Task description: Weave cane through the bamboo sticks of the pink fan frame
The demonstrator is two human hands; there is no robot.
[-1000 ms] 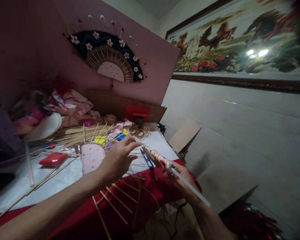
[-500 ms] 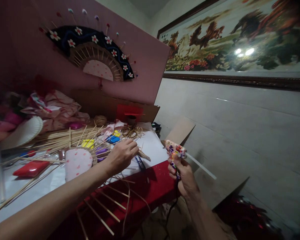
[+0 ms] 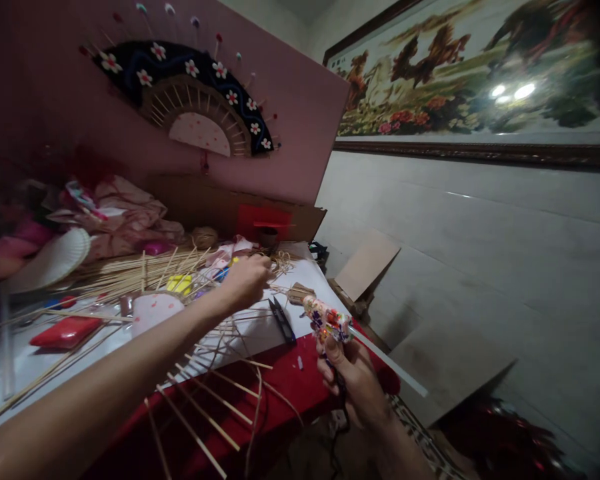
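Observation:
My right hand (image 3: 347, 373) is wrapped round a glue gun (image 3: 327, 319) with a flowery pattern. A white glue stick (image 3: 395, 367) sticks out of its back, and a dark cord hangs below. My left hand (image 3: 247, 280) reaches over the table near the coiled brown strands (image 3: 283, 261); its fingers are bent, and what they hold, if anything, is hidden. Black snips (image 3: 281, 320) lie between the hands, beside a small tan bundle (image 3: 300, 292). Under my left arm is a fan frame of thin sticks (image 3: 213, 393) with a pink half-round centre (image 3: 155, 311).
Many thin sticks (image 3: 115, 273), a red packet (image 3: 66, 331), yellow clay (image 3: 179, 285) and a ball of twine (image 3: 204, 237) lie on the table. A decorated fan (image 3: 200, 130) stands out on the pink board (image 3: 300, 133) behind. Cardboard (image 3: 367, 263) leans by the wall.
My left hand has moved up and away, toward the coiled strands, uncovering the snips and tan bundle. My right hand has brought the glue gun left and lower, over the table's edge.

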